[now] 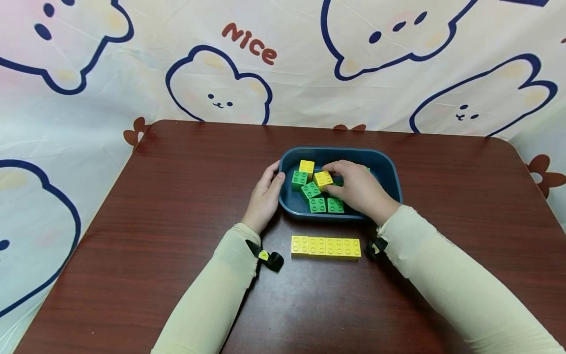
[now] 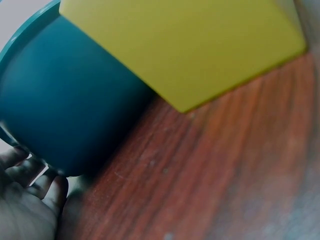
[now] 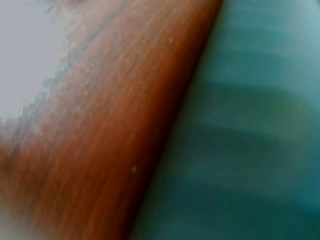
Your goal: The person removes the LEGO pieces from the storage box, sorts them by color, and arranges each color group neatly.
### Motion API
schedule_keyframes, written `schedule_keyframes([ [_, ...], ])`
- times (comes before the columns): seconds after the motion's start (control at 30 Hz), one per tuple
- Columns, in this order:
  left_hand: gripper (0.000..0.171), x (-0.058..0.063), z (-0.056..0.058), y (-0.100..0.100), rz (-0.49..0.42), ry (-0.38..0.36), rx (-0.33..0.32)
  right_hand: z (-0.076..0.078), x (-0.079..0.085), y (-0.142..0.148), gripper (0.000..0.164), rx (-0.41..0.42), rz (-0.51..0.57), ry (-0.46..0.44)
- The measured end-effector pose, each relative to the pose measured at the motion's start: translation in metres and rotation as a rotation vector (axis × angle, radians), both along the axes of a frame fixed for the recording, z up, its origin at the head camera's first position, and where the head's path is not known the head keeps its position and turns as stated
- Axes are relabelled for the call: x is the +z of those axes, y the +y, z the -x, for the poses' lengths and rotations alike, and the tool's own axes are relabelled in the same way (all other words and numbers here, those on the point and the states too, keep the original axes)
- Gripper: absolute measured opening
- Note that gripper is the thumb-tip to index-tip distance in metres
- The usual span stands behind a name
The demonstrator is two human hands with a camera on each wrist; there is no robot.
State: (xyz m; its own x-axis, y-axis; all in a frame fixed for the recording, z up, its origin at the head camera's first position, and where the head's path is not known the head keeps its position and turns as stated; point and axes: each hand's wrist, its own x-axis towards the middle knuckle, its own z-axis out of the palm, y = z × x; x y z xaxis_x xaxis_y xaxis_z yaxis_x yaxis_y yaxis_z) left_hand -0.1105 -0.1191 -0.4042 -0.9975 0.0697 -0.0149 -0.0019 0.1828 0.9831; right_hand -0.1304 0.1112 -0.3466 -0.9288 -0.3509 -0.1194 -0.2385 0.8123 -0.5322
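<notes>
Counter [image 1: 199,187] open leftward | left hand [image 1: 264,194]: grip relaxed, touching left wall of bin [image 1: 383,179] | green bricks [image 1: 311,191] clustered inside | yellow row [image 1: 325,247] off near wall | right hand [image 1: 360,189]: grip pinching yellow brick [image 1: 323,179] within rim

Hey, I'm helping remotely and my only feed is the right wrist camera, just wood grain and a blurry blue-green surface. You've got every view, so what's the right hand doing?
Observer: The right hand has its thumb and fingers around a yellow block inside the blue tub.
Operator: And the other one?
Observer: The left hand touches the tub's left end from outside.
Operator: Okay. Anything lying outside the tub?
Observer: A row of yellow blocks lies on the table, on the person's side of the tub.
</notes>
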Motion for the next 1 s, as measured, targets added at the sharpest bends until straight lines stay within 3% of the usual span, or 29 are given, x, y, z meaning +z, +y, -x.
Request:
schedule_keyframes([
  [1.0,0.044,0.001,0.0,0.0,0.012,-0.023,0.008,-0.036,0.013,0.019,0.046,-0.059,0.147,0.118],
])
